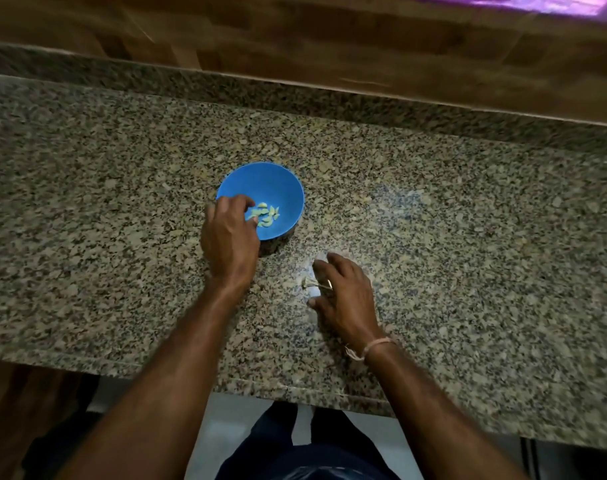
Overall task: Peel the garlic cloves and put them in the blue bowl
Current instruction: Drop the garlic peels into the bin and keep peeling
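Where the speckled granite surface (122,188) runs from left to right, these things lie on it:

Left hand (230,233): reaches over the near-left rim of the bowl, back of the hand up, fingers curled down into the bowl; the fingertips are at or just beside the cloves, but whether they pinch one cannot be told.

Blue bowl (274,183): stands upright on the surface, left of centre, its mouth open upward; the left hand covers its near-left edge.

Peeled garlic cloves (265,216): a small pale heap inside the bowl, on the near side of its floor, just right of the left fingertips. They are too small and blurred to give each a heading; the heap itself spreads mostly left to right.

Garlic scrap (314,284): a small pale piece with a thin stalk, lying on the surface near and right of the bowl. Its long axis runs left to right, the pale knob at the left end, the stalk leading right under the right hand.

Right hand (343,296): palm down over the surface, fingers spread and loosely bent, pointing far-left; the scrap lies between thumb and forefinger, and contact cannot be told.

Thread band (374,346): a pale cord round the right wrist.

Wooden panel (329,39): beyond the far edge of the surface.
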Motion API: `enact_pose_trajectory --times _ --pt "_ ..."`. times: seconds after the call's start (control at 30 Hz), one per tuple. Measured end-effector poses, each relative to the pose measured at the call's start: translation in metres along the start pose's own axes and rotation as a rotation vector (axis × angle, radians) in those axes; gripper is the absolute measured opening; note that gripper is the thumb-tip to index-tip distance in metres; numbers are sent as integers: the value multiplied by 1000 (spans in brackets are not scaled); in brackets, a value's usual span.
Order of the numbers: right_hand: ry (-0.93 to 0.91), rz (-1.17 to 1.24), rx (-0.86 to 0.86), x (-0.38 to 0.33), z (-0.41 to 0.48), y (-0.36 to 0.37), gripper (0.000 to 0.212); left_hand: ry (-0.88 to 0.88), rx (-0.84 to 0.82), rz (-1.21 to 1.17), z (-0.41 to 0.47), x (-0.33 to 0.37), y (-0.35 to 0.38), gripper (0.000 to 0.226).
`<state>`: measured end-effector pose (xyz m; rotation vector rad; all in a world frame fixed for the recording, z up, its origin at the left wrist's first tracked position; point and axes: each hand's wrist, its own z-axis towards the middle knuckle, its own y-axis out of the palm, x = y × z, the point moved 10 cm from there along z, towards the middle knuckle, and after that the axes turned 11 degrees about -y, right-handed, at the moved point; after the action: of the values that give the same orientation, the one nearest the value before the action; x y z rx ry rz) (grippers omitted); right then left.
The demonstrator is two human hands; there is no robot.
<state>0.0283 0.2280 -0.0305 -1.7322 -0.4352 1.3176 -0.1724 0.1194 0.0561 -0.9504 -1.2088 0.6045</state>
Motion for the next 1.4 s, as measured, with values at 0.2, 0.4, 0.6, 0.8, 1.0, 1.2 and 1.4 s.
enact_pose_trajectory --times 0.2,0.4,0.6,0.8,1.0,1.2,1.4 --pt "-65 68 186 -8 1 -1 19 -110 -302 -297 -96 -17 41 20" --pt "-82 123 231 -8 -10 -6 5 -437 -514 -502 -128 -33 94 18" --pt "61 644 317 1 -31 -19 8 -828 -710 -1173 -156 -31 110 21" --pt "60 916 285 -3 -41 -30 15 -727 -701 -1311 -158 -15 94 21" --pt "109 950 294 3 -41 -38 17 -695 -684 -1393 -161 -6 88 18" --pt "138 929 228 8 -38 -36 14 -645 -692 -1361 -159 -2 86 26" --pt "136 880 140 11 -33 -36 12 -621 -708 -1322 -157 0 85 31"
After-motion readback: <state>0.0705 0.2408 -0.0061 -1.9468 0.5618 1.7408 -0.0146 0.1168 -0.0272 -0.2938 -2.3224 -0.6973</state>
